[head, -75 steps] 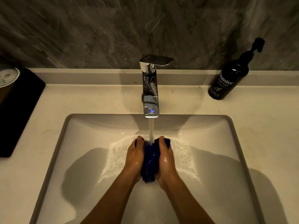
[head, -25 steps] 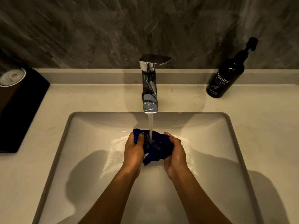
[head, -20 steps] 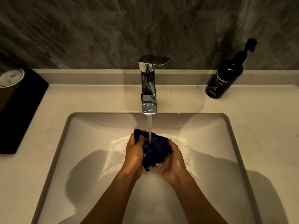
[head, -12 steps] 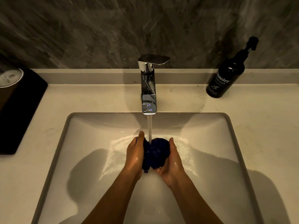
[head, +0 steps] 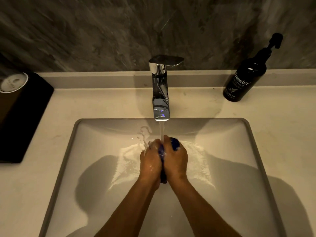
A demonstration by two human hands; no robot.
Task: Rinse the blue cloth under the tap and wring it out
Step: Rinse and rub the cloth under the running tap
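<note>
Under the running tap, left hand and right hand press together, fingers curled around the blue cloth, bunched lengthwise between both palms.

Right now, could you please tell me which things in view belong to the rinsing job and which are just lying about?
Part of the job:
- blue cloth, squeezed between left hand and right hand
- tap, running
- sink

Just lying about:
- hand wash bottle, back right on the counter
- black tray at left, with a round white lid at its far end
</note>
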